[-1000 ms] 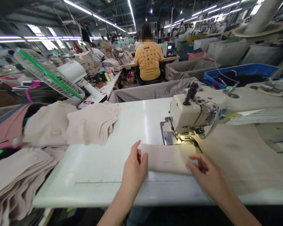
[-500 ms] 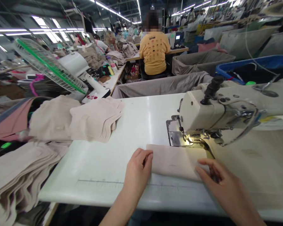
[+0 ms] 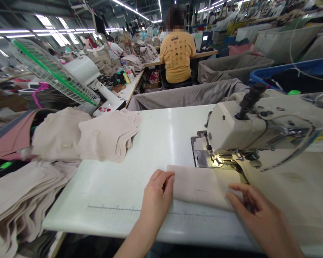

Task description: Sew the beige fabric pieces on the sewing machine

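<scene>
A folded beige fabric piece [image 3: 204, 184] lies flat on the white sewing table [image 3: 118, 186], just in front of the sewing machine [image 3: 237, 125]. My left hand [image 3: 158, 191] pinches its left end between thumb and fingers. At the right end, my right hand [image 3: 254, 206] has its thumb and forefinger on the fabric, closed around the edge; its other fingers curl behind. A short mark or slit shows on the fabric's upper face. The lit needle area and metal plate [image 3: 203, 157] sit right behind the fabric, apart from both hands.
Stacked beige pieces [image 3: 107, 136] lie at the table's left, with another pile [image 3: 24, 193] hanging below. A white-and-green fan [image 3: 56, 71] leans behind them. Grey cloth bins [image 3: 183, 96] stand beyond the table. A person in a yellow shirt [image 3: 176, 57] sits farther back.
The view has shifted slightly, so the machine appears a little farther right. My right hand and the fabric's right end sit slightly farther right; my left hand keeps its pinch.
</scene>
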The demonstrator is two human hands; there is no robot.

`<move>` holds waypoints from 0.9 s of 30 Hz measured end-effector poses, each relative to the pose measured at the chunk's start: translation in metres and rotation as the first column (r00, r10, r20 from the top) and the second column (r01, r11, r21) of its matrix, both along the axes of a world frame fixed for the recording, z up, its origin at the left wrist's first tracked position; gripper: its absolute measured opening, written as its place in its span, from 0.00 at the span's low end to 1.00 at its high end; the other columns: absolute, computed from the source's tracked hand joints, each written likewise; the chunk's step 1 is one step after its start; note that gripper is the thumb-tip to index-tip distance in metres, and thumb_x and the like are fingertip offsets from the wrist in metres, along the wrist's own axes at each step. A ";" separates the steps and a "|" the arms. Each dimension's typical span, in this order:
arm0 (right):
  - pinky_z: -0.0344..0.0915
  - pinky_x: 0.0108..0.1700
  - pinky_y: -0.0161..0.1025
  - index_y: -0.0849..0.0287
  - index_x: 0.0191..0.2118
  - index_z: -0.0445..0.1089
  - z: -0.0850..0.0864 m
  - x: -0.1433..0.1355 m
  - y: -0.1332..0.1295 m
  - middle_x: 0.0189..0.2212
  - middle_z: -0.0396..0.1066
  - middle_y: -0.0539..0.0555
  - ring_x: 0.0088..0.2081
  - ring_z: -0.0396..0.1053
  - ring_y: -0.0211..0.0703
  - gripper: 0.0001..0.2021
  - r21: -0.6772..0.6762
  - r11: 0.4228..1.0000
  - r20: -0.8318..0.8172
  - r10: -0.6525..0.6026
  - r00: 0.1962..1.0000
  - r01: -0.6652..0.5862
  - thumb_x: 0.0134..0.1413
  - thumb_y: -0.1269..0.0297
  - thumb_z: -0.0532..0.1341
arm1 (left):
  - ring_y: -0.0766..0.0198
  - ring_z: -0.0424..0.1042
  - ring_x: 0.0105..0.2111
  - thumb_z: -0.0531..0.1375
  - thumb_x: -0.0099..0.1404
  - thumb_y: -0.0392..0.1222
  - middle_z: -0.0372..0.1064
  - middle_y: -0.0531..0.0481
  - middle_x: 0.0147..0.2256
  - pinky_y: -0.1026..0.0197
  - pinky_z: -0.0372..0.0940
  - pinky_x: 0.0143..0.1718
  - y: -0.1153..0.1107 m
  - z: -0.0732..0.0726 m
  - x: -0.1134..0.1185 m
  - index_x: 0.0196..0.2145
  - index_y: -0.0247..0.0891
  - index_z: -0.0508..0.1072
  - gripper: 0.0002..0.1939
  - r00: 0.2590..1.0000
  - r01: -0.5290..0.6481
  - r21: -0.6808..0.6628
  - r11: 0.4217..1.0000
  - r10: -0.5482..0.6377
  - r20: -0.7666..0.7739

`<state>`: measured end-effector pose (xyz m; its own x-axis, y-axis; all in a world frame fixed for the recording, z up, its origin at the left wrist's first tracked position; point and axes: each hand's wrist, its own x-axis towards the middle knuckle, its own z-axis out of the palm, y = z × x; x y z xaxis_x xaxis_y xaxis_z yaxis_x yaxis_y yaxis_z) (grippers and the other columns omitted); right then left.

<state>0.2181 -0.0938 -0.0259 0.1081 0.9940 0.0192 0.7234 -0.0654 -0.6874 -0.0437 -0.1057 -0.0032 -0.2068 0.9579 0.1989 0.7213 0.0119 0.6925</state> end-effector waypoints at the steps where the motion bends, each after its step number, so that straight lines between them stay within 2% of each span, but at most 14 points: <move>1: 0.63 0.28 0.38 0.50 0.39 0.76 0.000 0.000 0.000 0.22 0.70 0.49 0.24 0.66 0.43 0.16 0.009 1.000 -0.004 0.003 1.000 -0.003 0.53 0.46 0.60 | 0.61 0.73 0.33 0.54 0.70 0.40 0.72 0.49 0.32 0.58 0.71 0.37 0.000 0.000 0.000 0.37 0.40 0.78 0.12 1.000 0.001 0.003 1.000 -0.001 0.000; 10: 0.63 0.30 0.39 0.50 0.39 0.76 0.001 0.000 0.000 0.22 0.68 0.48 0.25 0.65 0.44 0.17 -0.058 0.998 -0.027 -0.005 1.000 0.003 0.53 0.45 0.60 | 0.62 0.73 0.32 0.54 0.69 0.39 0.72 0.49 0.32 0.58 0.71 0.38 0.002 0.000 0.000 0.37 0.40 0.78 0.12 1.000 0.003 -0.013 1.000 -0.003 -0.023; 18: 0.64 0.29 0.38 0.50 0.38 0.77 0.003 -0.002 0.001 0.22 0.70 0.48 0.24 0.66 0.43 0.15 -0.012 1.000 -0.033 -0.004 0.999 0.003 0.53 0.47 0.61 | 0.61 0.72 0.31 0.54 0.69 0.40 0.72 0.48 0.31 0.58 0.70 0.36 0.005 0.002 0.000 0.36 0.39 0.79 0.13 0.998 -0.001 -0.046 0.999 -0.001 -0.059; 21: 0.67 0.30 0.38 0.52 0.41 0.77 0.002 -0.002 0.004 0.29 0.75 0.51 0.28 0.69 0.44 0.15 0.046 0.999 -0.082 0.011 0.997 -0.007 0.54 0.49 0.62 | 0.61 0.72 0.30 0.54 0.68 0.41 0.71 0.49 0.30 0.58 0.69 0.35 0.008 0.004 0.000 0.35 0.39 0.79 0.13 0.997 0.019 -0.041 0.999 -0.022 -0.073; 24: 0.70 0.35 0.39 0.53 0.43 0.77 0.000 -0.001 0.008 0.38 0.77 0.54 0.33 0.72 0.45 0.15 0.114 0.992 -0.144 0.079 0.986 -0.062 0.56 0.52 0.61 | 0.61 0.73 0.29 0.54 0.67 0.43 0.72 0.49 0.29 0.59 0.69 0.33 0.011 0.005 -0.002 0.34 0.40 0.79 0.13 0.996 0.038 -0.016 0.999 -0.040 -0.085; 27: 0.70 0.37 0.40 0.54 0.41 0.77 0.000 -0.001 0.010 0.40 0.78 0.55 0.34 0.73 0.45 0.12 0.095 0.993 -0.170 0.092 0.981 -0.076 0.59 0.55 0.60 | 0.60 0.73 0.29 0.55 0.67 0.46 0.72 0.50 0.29 0.59 0.69 0.33 0.014 0.003 -0.005 0.32 0.41 0.78 0.14 0.994 0.050 0.007 0.999 -0.049 -0.100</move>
<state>0.2174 -0.0834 -0.0263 0.0338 0.9949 0.0952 0.5927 0.0567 -0.8034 -0.0488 -0.0921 -0.0003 -0.1375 0.9645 0.2256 0.7863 -0.0322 0.6169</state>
